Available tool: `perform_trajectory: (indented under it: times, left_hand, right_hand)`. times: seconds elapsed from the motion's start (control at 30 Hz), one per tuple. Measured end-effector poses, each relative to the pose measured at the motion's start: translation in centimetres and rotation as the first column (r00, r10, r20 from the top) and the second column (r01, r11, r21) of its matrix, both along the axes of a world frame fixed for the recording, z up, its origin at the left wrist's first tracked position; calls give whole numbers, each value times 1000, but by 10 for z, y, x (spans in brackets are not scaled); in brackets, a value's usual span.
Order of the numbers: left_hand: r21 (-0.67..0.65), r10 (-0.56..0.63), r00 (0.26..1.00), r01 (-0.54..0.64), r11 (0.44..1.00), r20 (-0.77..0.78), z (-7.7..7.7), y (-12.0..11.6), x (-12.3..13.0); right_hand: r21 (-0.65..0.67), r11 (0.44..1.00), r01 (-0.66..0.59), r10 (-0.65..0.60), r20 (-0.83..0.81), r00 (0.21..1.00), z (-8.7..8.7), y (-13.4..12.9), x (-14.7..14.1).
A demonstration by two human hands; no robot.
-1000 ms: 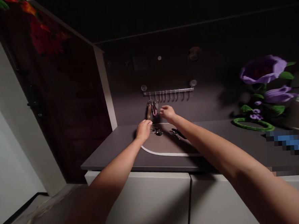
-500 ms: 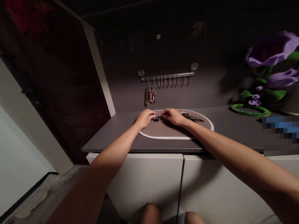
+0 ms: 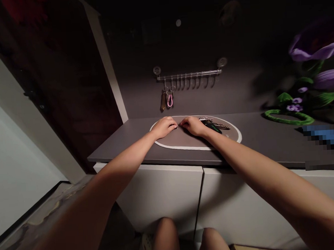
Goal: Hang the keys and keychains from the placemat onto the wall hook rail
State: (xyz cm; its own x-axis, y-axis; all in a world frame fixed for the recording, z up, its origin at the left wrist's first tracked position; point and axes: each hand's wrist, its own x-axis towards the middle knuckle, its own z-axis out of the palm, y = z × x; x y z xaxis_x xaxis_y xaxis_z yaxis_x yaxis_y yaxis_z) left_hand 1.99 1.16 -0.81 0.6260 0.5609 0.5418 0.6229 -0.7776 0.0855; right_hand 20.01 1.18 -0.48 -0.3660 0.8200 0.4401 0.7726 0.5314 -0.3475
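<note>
Left hand point(image 3: 165, 127) and right hand point(image 3: 194, 126) face each other, fingers curled, over the oval mat point(image 3: 182, 148); I cannot tell what they grip. A key bunch point(image 3: 214, 128) lies just right of the right hand. Both forearms converge across the worktop's point(image 3: 117, 145) front edge.

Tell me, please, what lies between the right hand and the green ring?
In the head view, a bunch of keys lies on the oval mat beside the right hand; past it, dark countertop reaches the green ring.
</note>
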Motion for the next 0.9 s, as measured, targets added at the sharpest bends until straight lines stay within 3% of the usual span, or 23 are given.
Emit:
perform_trajectory:
  times: [0.27, 0.47, 0.7, 0.9]
  left_hand:
    - [18, 140, 990, -141, 990, 12, 0, 0, 1]
    - [34, 197, 971, -203, 979, 136, 4, -2, 2]
    - [1, 149, 932, -158, 987, 330, 5, -1, 2]
    - [-136, 142, 861, -86, 987, 488, 7, -4, 6]
  right_hand:
    - [-7, 1000, -9, 10, 48, 999, 0, 3, -2]
    - [-6, 1000, -21, 22, 20, 1000, 3, 1, -4]
    - [31, 999, -25, 31, -219, 975, 7, -6, -7]
    - [-78, 972, -223, 152, -519, 842, 4, -3, -11]
